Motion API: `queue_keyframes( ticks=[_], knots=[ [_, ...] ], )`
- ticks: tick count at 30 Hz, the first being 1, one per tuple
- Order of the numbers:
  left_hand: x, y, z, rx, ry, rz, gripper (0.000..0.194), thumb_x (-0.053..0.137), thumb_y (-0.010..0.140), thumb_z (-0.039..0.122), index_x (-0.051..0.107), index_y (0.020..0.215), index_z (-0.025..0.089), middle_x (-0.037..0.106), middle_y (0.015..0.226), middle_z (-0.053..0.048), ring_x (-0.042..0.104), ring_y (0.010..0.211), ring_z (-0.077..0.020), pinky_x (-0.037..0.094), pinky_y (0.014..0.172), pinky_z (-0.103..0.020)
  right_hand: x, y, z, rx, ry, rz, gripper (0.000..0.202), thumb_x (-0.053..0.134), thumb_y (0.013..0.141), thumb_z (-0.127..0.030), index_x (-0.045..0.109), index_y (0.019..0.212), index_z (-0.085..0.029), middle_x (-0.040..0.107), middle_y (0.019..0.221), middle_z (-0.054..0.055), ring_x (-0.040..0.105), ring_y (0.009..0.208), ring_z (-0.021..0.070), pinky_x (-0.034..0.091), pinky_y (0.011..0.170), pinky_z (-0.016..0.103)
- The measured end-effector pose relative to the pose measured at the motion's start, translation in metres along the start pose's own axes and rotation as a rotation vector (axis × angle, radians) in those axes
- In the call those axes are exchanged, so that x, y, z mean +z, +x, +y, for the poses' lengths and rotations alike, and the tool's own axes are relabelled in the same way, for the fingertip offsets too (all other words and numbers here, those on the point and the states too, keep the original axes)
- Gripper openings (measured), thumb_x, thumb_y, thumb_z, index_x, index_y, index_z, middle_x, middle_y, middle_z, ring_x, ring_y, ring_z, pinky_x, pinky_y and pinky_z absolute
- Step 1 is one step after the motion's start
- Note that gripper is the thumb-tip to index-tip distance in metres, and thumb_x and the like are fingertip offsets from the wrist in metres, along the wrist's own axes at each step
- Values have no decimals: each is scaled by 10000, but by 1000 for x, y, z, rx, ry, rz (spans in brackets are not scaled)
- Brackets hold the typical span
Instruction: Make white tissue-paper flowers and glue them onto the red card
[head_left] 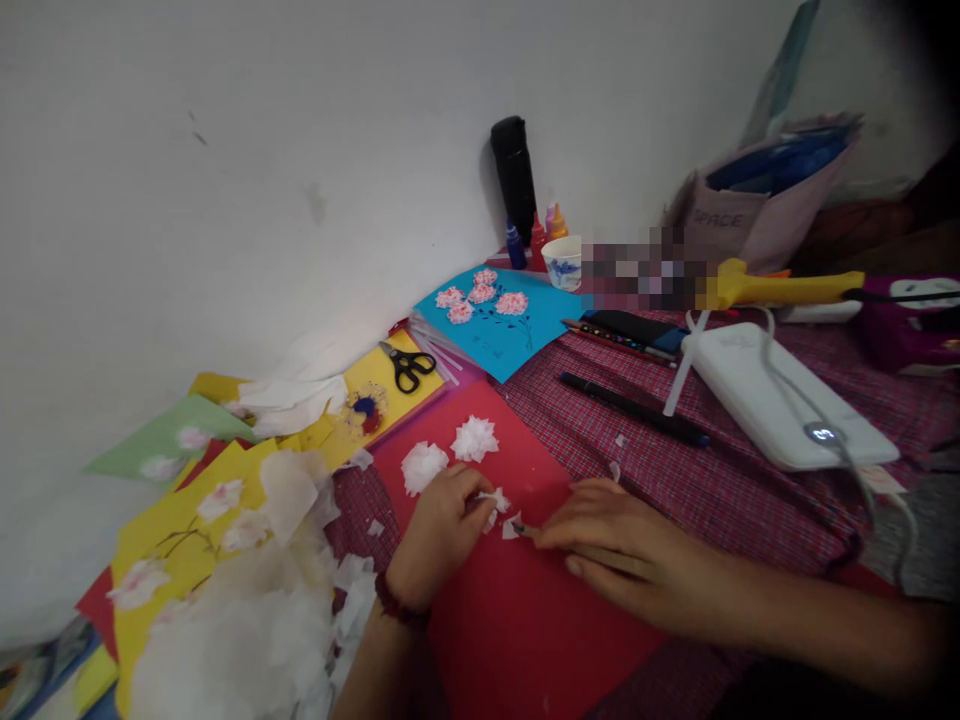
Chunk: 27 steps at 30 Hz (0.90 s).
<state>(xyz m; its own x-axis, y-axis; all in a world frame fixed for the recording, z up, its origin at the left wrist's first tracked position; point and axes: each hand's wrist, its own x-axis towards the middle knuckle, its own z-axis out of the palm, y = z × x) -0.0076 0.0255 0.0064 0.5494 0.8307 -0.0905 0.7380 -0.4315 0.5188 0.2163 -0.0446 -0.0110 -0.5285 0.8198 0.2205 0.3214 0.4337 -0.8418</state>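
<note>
My left hand (442, 525), with a dark bracelet at the wrist, pinches a small crumpled piece of white tissue paper (496, 500) just above a red sheet of paper (517, 610). In my right hand (611, 535) is a thin pencil-like stick, mostly hidden by the fingers. Its dark tip (520, 529) meets a small white paper square (511, 526) on the red sheet. Two fluffy white paper flowers, a left one (424, 467) and a right one (475, 438), lie on the sheet beyond my left hand.
Loose white tissue (232, 630) and a yellow sheet with flowers (142, 520) lie left. Farther back are black scissors (409, 366), a blue flower picture (510, 345), paint bottles (538, 240) and a cup (564, 262). A black pen (634, 408) and white power bank (787, 400) lie right.
</note>
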Motion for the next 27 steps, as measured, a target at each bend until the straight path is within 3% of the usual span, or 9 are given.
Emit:
queue_keyframes(
  ticks=[5,12,19,22,27],
  knots=[
    [0,1,-4,12,-4,5,193,496,869,195,534,680,184,565,706,-9,503,729,-168,370,700,-303,4,5,3,-35,-85,-44,273,498,915,-157,609,1138,-268,699,984,-6,604,923,153,363,894,331],
    [-1,0,0,0,-18,27,326,341,958,300,445,666,202,503,691,-2,449,700,-170,352,672,-309,27,5,12,-102,-295,32,305,493,896,-153,600,1158,-268,717,1086,7,638,964,192,300,993,432],
    [-2,-4,-2,-11,-43,55,353,288,978,328,410,668,209,483,682,8,444,676,-160,355,660,-299,39,7,17,-129,-493,28,295,479,907,-169,579,1175,-239,698,1156,27,645,987,226,385,936,451],
    [-1,-4,-2,-2,-41,52,350,296,975,313,431,672,204,504,696,3,457,695,-163,357,682,-307,36,8,13,-102,-481,26,290,488,914,-190,583,1178,-260,688,1175,18,644,1002,225,389,958,450],
    [2,0,1,-21,-83,66,368,309,968,332,455,658,197,503,665,2,457,658,-163,364,640,-306,13,-11,-1,-93,-317,-64,366,479,912,-157,537,1255,-272,660,1221,37,624,1077,210,430,977,425]
  ],
)
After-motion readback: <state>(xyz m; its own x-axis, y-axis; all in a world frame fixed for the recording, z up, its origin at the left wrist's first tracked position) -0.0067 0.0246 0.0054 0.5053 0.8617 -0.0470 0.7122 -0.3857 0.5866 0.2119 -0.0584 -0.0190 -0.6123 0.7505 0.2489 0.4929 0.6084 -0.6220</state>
